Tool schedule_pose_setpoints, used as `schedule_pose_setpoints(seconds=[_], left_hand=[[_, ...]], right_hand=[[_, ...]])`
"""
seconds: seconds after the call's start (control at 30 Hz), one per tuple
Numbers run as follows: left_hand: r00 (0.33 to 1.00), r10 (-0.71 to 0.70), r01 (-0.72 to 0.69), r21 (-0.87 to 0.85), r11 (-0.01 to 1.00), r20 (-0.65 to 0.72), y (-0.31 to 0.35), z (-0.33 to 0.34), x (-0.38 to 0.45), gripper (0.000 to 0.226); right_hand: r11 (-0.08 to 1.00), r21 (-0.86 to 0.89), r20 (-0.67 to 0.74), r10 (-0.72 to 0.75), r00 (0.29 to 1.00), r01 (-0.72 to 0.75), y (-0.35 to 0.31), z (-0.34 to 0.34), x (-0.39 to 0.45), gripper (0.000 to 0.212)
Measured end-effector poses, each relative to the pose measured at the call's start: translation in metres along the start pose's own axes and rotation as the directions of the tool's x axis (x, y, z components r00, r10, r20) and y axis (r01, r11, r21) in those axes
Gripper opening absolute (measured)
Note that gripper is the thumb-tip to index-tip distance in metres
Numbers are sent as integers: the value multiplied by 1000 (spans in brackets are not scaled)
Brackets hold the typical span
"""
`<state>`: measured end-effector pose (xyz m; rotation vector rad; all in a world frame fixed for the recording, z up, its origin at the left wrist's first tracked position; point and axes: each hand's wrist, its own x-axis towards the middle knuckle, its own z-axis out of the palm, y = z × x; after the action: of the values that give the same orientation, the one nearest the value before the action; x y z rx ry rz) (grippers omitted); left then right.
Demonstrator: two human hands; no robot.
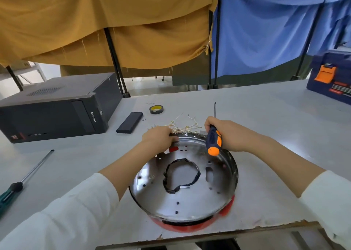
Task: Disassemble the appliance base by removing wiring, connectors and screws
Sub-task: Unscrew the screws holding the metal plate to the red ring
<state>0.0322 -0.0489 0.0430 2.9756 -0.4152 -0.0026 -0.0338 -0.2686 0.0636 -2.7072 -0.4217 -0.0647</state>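
You have one appliance base (190,198) in front of you on the desk (266,128), near its front edge: a round, shiny metal pan with a ragged, dark-edged opening at its centre, several small holes in its floor, and a red rim showing beneath its near side.

Two screwdrivers are in view. One, with a blue-and-orange handle (214,141), is in your right hand (226,135); that grip is closed tight around the handle, fingers wrapped, the orange butt pointing back at you and the metal shaft (215,110) sticking up and away past your knuckles. The hand sits over the far right rim of the base. The other, a long screwdriver (24,179) with a green-and-black handle, lies alone on the desk well off to your left.

Your left hand (159,138) is on the far rim of the base, fingers curled down and pinching at one bundle of thin pale wires (182,127) that fans out across the desk just beyond the rim.

Farther back you have one roll of dark tape (156,109) with a yellow core, one flat black bar (129,122), one black computer case (57,107) lying on its side, and one blue-and-orange tool case (330,78) at the far right.
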Motion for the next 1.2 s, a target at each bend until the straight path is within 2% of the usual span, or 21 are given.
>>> schedule_pose_setpoints(seconds=[0.1,0.27,0.37,0.43,0.5,0.9,1.2], left_hand=[[998,-61,61,34,998,19,-14,-3,-7,28],[988,-77,84,-49,995,136,-30,-4,-22,32],[977,-83,119,-183,976,196,-35,-6,-31,40],[964,-89,170,-321,932,251,-39,-9,-36,38],[958,-86,191,-384,903,273,-41,-11,-39,37],[981,-28,105,-404,909,193,-37,-8,-28,28],[991,56,-8,-360,933,123,-19,-7,-23,27]], right_hand=[[999,53,-12,1,1000,0,3,-1,1,26],[994,109,-19,-5,1000,7,9,2,0,27],[989,143,-27,-19,999,23,10,3,0,29],[984,173,-38,-26,999,32,10,1,0,32],[978,204,-54,-36,998,46,12,-1,-1,32],[957,263,-117,-92,989,120,22,-2,4,29],[899,412,-144,-100,985,151,21,-1,3,37]])
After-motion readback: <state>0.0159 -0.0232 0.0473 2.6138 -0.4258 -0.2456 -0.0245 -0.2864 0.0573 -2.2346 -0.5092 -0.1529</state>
